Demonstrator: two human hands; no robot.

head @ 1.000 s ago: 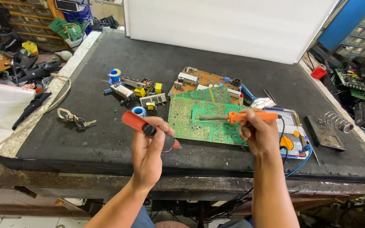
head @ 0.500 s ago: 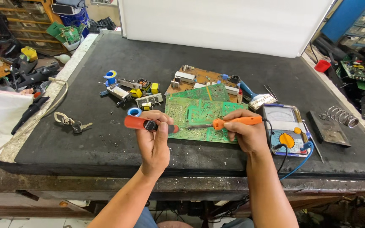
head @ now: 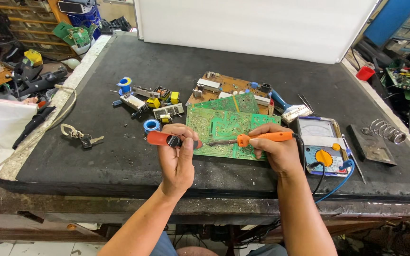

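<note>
Both hands sit lower and nearer the bench edge than a second ago; iron tip now down on the board. Right hand (head: 276, 150) clenched round the orange soldering iron (head: 257, 139), long axis lying left-right, tip pointing left onto the green circuit board (head: 224, 130). Left hand (head: 179, 159) grips a red desoldering pump (head: 167, 140), thumb on its black button, nozzle aimed right toward the iron tip. Pump nozzle and iron tip near each other, apart. Board flat on the black mat (head: 119, 156), just beyond both sets of fingers. Analog multimeter (head: 321, 144) just right of the right hand.
</note>
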